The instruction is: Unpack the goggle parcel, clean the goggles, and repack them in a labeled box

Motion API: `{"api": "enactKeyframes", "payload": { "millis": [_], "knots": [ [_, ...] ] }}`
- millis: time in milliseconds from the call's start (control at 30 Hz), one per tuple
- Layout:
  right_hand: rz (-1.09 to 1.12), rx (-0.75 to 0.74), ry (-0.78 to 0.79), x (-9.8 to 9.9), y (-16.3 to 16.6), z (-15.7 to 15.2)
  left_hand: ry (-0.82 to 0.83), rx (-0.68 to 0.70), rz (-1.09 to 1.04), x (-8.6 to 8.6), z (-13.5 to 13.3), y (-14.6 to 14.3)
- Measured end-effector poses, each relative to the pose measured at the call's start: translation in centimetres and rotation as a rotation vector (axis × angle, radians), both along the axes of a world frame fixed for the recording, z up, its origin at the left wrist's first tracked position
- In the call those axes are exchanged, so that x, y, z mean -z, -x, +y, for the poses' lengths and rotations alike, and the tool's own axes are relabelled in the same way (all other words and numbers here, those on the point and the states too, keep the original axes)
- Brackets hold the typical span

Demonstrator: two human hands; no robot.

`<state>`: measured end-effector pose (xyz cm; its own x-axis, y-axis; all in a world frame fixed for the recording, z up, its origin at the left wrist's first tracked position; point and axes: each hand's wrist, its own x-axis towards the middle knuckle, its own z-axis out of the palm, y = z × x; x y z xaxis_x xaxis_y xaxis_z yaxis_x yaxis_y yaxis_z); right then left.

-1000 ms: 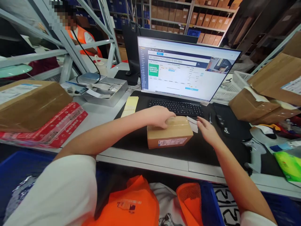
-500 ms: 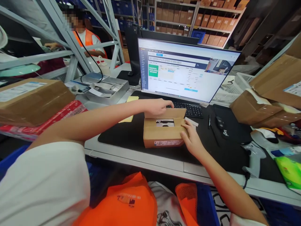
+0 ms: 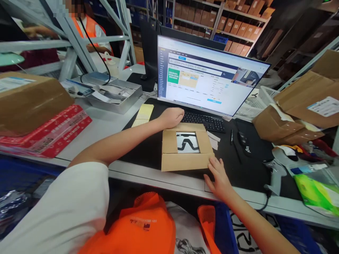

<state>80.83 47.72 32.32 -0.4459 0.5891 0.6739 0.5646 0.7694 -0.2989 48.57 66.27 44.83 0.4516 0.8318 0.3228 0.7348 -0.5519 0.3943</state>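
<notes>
The grey surface [image 3: 106, 127] carries a lit monitor [image 3: 206, 77], and in front of it a black keyboard [image 3: 208, 122]. Just before the keyboard sits a small cardboard box [image 3: 185, 162], its flaps spread flat and a white item with black markings showing inside. The left hand [image 3: 171, 117] rests on the far flap with its fingers curled under; I cannot tell whether they grip it. The right hand [image 3: 218, 176] lies flat, its fingers released and touching the box's near right corner.

We see a wide lit computer monitor [image 3: 209, 76] behind a black keyboard [image 3: 206, 121], a grey metal tray of papers [image 3: 131, 103] to its left, and a black computer mouse [image 3: 241, 138] on the right.
</notes>
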Motion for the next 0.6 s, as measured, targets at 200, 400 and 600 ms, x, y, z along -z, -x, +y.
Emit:
{"api": "enactKeyframes", "payload": {
  "millis": [200, 400, 600],
  "knots": [
    [-0.087, -0.06, 0.438, -11.3, -2.3, 4.9, -0.216, 0.413, 0.043, -2.5, -9.4, 1.2],
    [-0.219, -0.292, 0.465, -13.6, 4.2, 12.0, 0.004, 0.337, 0.097, -0.5, -14.1, 2.0],
    [-0.146, -0.337, 0.313, -10.9, 5.0, 12.2, -0.243, 0.044, -0.19, 2.1, -15.1, 4.7]
  ]
}}
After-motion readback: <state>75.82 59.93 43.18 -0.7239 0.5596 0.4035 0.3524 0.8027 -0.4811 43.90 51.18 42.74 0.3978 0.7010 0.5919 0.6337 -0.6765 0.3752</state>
